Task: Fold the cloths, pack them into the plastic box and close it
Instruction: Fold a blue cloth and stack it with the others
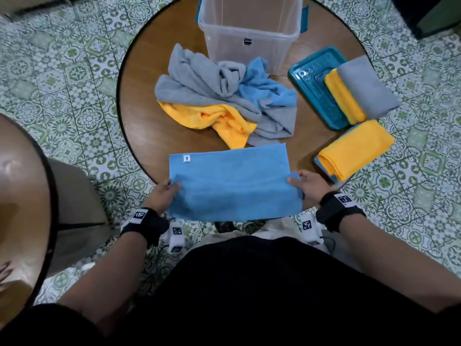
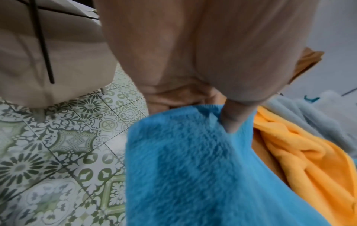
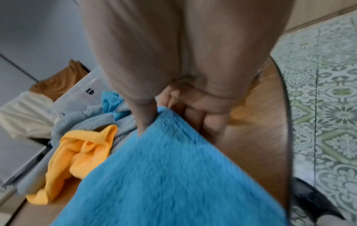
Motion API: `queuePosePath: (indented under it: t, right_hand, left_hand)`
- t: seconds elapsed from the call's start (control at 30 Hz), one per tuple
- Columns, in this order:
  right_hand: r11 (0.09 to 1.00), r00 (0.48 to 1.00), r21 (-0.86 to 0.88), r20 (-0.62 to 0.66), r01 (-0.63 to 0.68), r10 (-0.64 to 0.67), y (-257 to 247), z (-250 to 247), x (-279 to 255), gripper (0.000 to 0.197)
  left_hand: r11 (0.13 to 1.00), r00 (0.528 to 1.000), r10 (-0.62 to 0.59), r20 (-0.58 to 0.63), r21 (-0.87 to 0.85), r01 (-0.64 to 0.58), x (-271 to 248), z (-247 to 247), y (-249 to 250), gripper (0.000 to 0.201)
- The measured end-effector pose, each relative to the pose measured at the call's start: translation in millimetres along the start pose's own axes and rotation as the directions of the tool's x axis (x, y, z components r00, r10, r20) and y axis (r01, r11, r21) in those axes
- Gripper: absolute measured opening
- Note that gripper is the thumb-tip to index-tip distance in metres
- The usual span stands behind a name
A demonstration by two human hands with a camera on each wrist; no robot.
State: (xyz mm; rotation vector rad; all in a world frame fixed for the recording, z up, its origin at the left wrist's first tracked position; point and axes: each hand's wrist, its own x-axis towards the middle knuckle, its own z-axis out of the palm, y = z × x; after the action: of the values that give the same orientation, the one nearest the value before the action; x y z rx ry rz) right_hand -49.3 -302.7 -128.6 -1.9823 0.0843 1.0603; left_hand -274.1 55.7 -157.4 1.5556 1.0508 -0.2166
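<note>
A blue cloth is stretched flat between my hands at the near edge of the round wooden table. My left hand pinches its left edge, thumb on top. My right hand pinches its right edge. A heap of unfolded grey, blue and yellow cloths lies beyond it. Behind the heap stands the clear plastic box, without its lid. The teal lid lies at the right, carrying folded yellow and grey cloths. A folded yellow cloth on a blue one sits nearer.
Patterned green floor tiles surround the table. Another round table edge and a beige chair stand at my left. The blue cloth hangs partly over the table's near rim.
</note>
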Motion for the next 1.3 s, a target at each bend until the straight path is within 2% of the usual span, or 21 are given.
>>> queuePosePath:
  t: [0.07,0.13,0.23,0.3,0.37,0.47,0.53,0.63,0.73,0.9,0.97,1.07,1.1,1.13,1.2,1.27,1.3]
  right_hand:
    - [0.996,0.991,0.051,-0.120,0.071,-0.065,-12.4,0.8,9.9,0.007]
    - [0.993,0.975,0.072,-0.208,0.090,-0.073,-26.8,6.3,20.9,0.012]
    - [0.995,0.970,0.044,-0.233,0.085,-0.073,-37.8,17.6,42.0,0.007]
    - [0.999,0.962,-0.029,-0.268,0.036,-0.043,-36.8,21.3,57.5,0.023]
    - [0.997,0.945,-0.073,-0.327,0.000,-0.024,-39.1,24.0,65.6,0.029]
    - [0.989,0.921,-0.146,-0.385,0.001,-0.058,-44.5,26.3,68.0,0.020]
    - [0.972,0.911,-0.235,-0.403,-0.004,-0.094,-45.6,27.6,70.8,0.013]
    - [0.947,0.904,-0.320,-0.411,-0.025,-0.115,-46.4,28.6,76.3,0.016]
    - [0.944,0.909,-0.326,-0.406,-0.052,-0.090,-49.3,28.5,78.8,0.027]
    - [0.962,0.896,-0.271,-0.432,-0.017,-0.105,-51.0,32.3,83.0,0.015]
    - [0.968,0.869,-0.250,-0.483,-0.017,-0.109,-54.8,33.5,79.5,0.020]
    - [0.961,0.801,-0.274,-0.569,0.027,-0.184,-63.7,34.4,68.3,0.033]
    - [0.952,0.809,-0.303,-0.548,0.046,-0.214,-65.9,36.8,64.9,0.035]
    - [0.941,0.848,-0.331,-0.478,0.068,-0.229,-67.9,40.7,60.9,0.036]
    - [0.915,0.948,-0.384,-0.225,0.128,-0.227,-65.2,50.4,53.7,0.036]
    - [0.860,0.980,-0.477,0.015,0.180,-0.196,-52.9,59.5,45.5,0.025]
    - [0.845,0.982,-0.500,0.068,0.188,-0.178,-43.4,62.8,43.7,0.015]
  left_hand:
    - [0.994,0.987,0.094,-0.133,0.073,-0.085,-0.1,-1.0,7.9,0.016]
    - [0.979,0.971,0.148,-0.186,0.165,-0.118,4.6,-2.6,15.7,0.026]
    - [0.950,0.973,0.111,-0.204,0.309,-0.044,14.8,-5.1,24.9,0.046]
    - [0.929,0.970,0.071,-0.231,0.369,0.020,22.0,-3.3,27.3,0.056]
    - [0.928,0.955,0.034,-0.294,0.364,0.079,28.7,-0.8,29.2,0.049]
    - [0.926,0.935,0.005,-0.353,0.355,0.129,35.7,2.9,29.3,0.041]
    - [0.923,0.930,0.021,-0.366,0.364,0.122,37.0,4.6,29.4,0.042]
    - [0.925,0.925,0.028,-0.379,0.360,0.119,40.1,5.2,27.7,0.043]
    - [0.918,0.929,0.034,-0.369,0.378,0.117,43.3,5.5,27.5,0.043]
    - [0.901,0.915,0.015,-0.403,0.402,0.162,39.8,10.3,33.1,0.042]
    - [0.904,0.905,0.034,-0.425,0.399,0.154,36.1,13.4,33.0,0.044]
    - [0.915,0.872,0.017,-0.490,0.360,0.184,31.7,17.8,30.9,0.061]
    - [0.909,0.871,-0.008,-0.491,0.359,0.211,30.1,18.9,32.0,0.068]
    - [0.895,0.878,-0.033,-0.478,0.377,0.239,29.5,19.2,31.9,0.073]
    - [0.839,0.908,-0.075,-0.413,0.466,0.281,27.1,18.7,33.6,0.076]
    - [0.780,0.929,-0.097,-0.357,0.552,0.293,22.7,19.6,34.2,0.077]
    - [0.756,0.931,-0.105,-0.350,0.580,0.303,19.0,20.9,36.0,0.079]
